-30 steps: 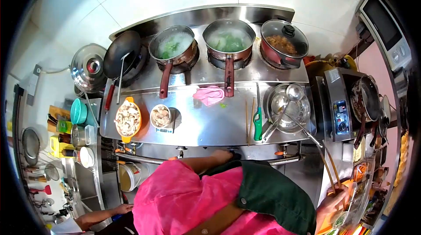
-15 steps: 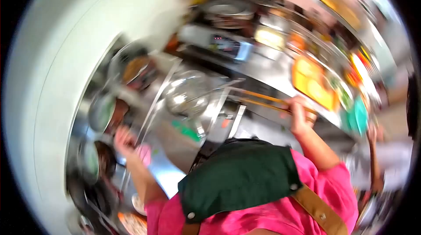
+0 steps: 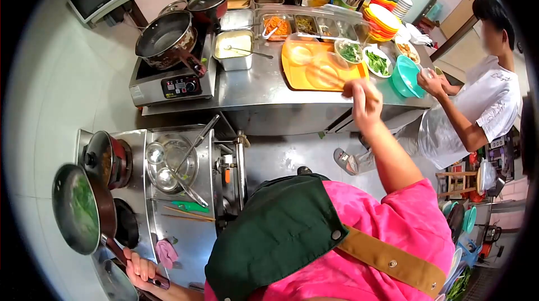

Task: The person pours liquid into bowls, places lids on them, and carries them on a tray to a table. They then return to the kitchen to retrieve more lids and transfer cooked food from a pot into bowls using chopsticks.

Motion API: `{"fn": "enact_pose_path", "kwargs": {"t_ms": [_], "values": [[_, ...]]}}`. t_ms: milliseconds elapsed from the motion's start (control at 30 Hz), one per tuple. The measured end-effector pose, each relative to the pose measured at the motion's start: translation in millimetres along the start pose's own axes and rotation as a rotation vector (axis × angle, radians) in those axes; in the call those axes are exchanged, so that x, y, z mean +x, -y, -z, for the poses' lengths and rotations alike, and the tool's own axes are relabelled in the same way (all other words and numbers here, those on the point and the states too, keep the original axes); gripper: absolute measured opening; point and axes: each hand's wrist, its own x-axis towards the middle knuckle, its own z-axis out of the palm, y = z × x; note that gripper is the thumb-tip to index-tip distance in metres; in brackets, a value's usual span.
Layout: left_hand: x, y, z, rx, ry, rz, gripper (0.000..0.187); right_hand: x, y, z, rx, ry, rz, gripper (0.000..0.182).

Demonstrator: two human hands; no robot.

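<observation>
My left hand point(image 3: 141, 270) is closed round the handle of a dark pan point(image 3: 105, 205) at the left. Leafy greens point(image 3: 83, 203) lie inside the pan, which appears raised beside a black burner point(image 3: 127, 223). My right hand point(image 3: 365, 103) is over the front edge of the steel counter, by the lower right of an orange tray point(image 3: 293, 79). Its fingers are curled, and nothing shows in them. Wooden chopsticks point(image 3: 188, 213) lie on the steel surface beside a green object point(image 3: 190, 206). A glass bowl point(image 3: 349, 52) with greens stands at the tray's right corner.
A lidded pot point(image 3: 100, 160) stands behind the pan. On the left counter are a steel bowl point(image 3: 188, 155), ladles and a pink cloth point(image 3: 167, 253). Another pan point(image 3: 163, 37) sits on the induction cooker point(image 3: 140, 85). At right, a person point(image 3: 471, 104) stands by a teal bowl point(image 3: 409, 79).
The view has turned. My left hand has taken hold of the pan handle. My right hand has let go of the chopsticks, now on the steel surface, and is by the tray.
</observation>
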Motion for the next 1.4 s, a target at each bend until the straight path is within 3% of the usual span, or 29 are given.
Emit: {"fn": "enact_pose_path", "kwargs": {"t_ms": [67, 133, 200, 233, 267, 333, 400, 533, 567, 600, 633, 700, 767, 800, 867, 1000, 1133, 1233, 1400], "values": [[3, 20, -40, -0.006, 0.062, 0.072, 0.024, 20, -48, 25, -0.346, 0.046, -0.153, 0.015], [10, 45, -78, -0.011, 0.127, 0.138, 0.025, 29, -114, 45, -0.311, 0.102, -0.368, 0.017], [21, 77, -113, -0.036, 0.178, 0.203, 0.026, 30, -172, 56, -0.338, 0.189, -0.378, 0.025], [29, 94, -121, -0.102, 0.268, 0.235, 0.041, 32, -182, 61, -0.346, 0.254, -0.37, 0.025], [35, 113, -131, -0.141, 0.308, 0.262, 0.041, 33, -188, 66, -0.353, 0.321, -0.361, 0.026], [50, 155, -174, -0.215, 0.234, 0.346, 0.015, 39, -188, 77, -0.385, 0.487, -0.432, 0.028], [64, 197, -198, -0.245, 0.242, 0.392, 0.016, 48, -182, 88, -0.252, 0.516, -0.472, 0.026], [98, 269, -246, -0.252, 0.283, 0.513, 0.02, 65, -205, 105, -0.158, 0.639, -0.347, 0.025], [109, 285, -254, -0.237, 0.326, 0.541, 0.016, 71, -208, 111, -0.118, 0.588, -0.344, 0.024], [114, 301, -269, -0.22, 0.221, 0.553, 0.012, 79, -208, 116, -0.075, 0.54, -0.333, 0.023], [124, 317, -275, -0.196, 0.235, 0.579, 0.012, 90, -202, 126, 0.055, 0.418, -0.438, 0.021], [139, 346, -289, -0.076, 0.186, 0.598, 0.013, 114, -195, 143, 0.385, 0.08, -0.271, 0.024], [154, 369, -295, 0.046, 0.179, 0.592, 0.014, 152, -173, 150, 0.664, -0.019, -0.226, 0.032], [161, 378, -302, 0.138, 0.143, 0.584, 0.012, 165, -162, 145, 0.722, -0.041, -0.304, 0.032], [175, 394, -312, 0.247, 0.055, 0.59, 0.014, 185, -151, 125, 0.745, 0.158, -0.408, 0.029], [197, 426, -311, 0.404, 0.104, 0.544, 0.008, 194, -167, 58, 0.716, 0.471, -0.603, 0.016], [209, 438, -312, 0.467, 0.142, 0.535, 0.011, 183, -206, 14, 0.642, 0.413, -0.659, 0.018], [214, 439, -313, 0.509, 0.137, 0.539, 0.013, 168, -225, 1, 0.703, 0.114, -0.753, 0.031], [218, 445, -305, 0.539, 0.137, 0.559, 0.013, 147, -240, -17, 0.802, 0.062, -0.912, 0.035]]}}
